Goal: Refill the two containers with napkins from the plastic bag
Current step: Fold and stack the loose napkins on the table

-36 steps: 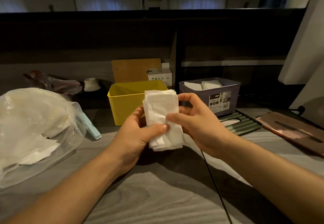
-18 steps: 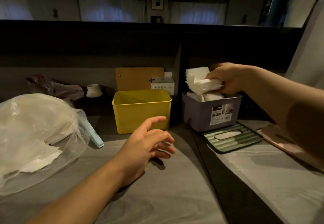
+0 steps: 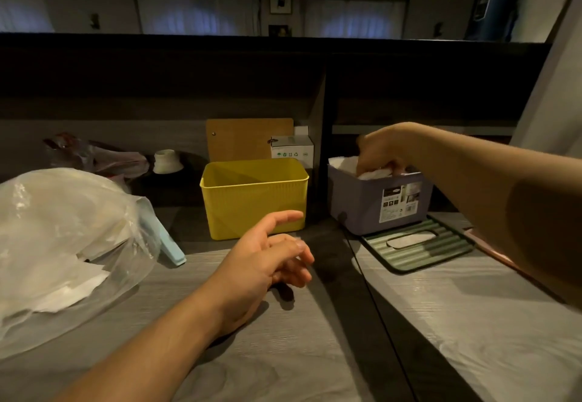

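Right hand [image 3: 382, 152] curled in a grip on the napkins [image 3: 346, 163], pressing them into the purple container [image 3: 374, 201]. Left hand [image 3: 264, 260] hung relaxed, holding nothing, over the bench [image 3: 283, 354]. Step: filling purple. Next likely: release, fetch from plastic bag [image 3: 63, 238] for the seemingly empty yellow container [image 3: 255, 200].
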`<control>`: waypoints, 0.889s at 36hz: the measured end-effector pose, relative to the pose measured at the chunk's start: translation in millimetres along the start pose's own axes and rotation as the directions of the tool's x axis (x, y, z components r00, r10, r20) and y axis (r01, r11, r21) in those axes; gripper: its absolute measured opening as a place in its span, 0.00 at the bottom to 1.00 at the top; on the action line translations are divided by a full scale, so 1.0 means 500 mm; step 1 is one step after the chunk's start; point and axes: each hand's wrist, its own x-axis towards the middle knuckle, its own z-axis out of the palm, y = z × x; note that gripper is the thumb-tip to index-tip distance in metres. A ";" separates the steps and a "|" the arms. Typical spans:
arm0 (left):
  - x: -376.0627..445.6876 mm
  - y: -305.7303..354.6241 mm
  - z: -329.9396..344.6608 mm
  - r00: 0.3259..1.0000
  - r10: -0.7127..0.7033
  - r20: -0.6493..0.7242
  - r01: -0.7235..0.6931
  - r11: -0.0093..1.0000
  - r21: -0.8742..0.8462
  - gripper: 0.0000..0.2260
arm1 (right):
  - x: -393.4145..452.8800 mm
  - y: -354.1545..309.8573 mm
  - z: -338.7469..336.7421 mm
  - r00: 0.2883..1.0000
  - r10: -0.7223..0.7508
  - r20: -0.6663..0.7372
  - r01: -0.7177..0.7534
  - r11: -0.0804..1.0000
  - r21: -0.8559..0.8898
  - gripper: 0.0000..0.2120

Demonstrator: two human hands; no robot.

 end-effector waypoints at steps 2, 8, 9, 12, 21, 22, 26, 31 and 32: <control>0.001 0.001 0.000 1.000 0.001 0.001 -0.001 1.000 -0.001 0.18 | -0.002 -0.002 -0.015 0.997 -0.035 -0.067 0.028 0.995 -0.094 0.24; 0.002 -0.001 -0.002 1.000 0.000 0.007 0.000 1.000 -0.012 0.18 | -0.013 -0.014 -0.013 0.996 -0.087 0.010 0.088 0.985 -0.152 0.18; 0.002 -0.001 -0.001 1.000 -0.004 0.008 0.005 1.000 -0.020 0.19 | -0.013 -0.016 -0.001 0.996 -0.093 0.012 0.094 0.979 -0.183 0.16; 0.002 0.001 0.001 1.000 -0.014 0.010 0.014 1.000 -0.027 0.18 | -0.009 -0.021 0.013 0.995 -0.100 0.003 0.098 0.964 -0.246 0.15; -0.001 0.003 0.002 1.000 -0.020 0.017 0.021 0.999 -0.031 0.15 | -0.008 -0.022 -0.039 0.941 -0.326 -0.092 0.297 0.925 -0.236 0.05; -0.002 0.003 0.002 1.000 -0.020 0.018 0.021 0.999 -0.031 0.14 | -0.009 -0.021 -0.035 0.931 -0.361 -0.058 0.338 0.911 -0.238 0.07; -0.001 0.005 0.002 0.999 -0.022 0.024 0.023 0.999 -0.024 0.15 | 0.005 -0.006 -0.016 0.926 -0.369 0.081 0.376 0.884 -0.276 0.21; -0.001 0.004 -0.001 0.999 -0.026 0.021 0.026 1.000 -0.012 0.15 | 0.005 0.001 -0.031 0.912 -0.369 0.181 0.407 0.872 -0.272 0.25; 0.000 0.004 -0.002 0.999 -0.028 0.024 0.028 1.000 -0.008 0.15 | 0.003 0.001 -0.036 0.908 -0.366 0.202 0.413 0.864 -0.288 0.27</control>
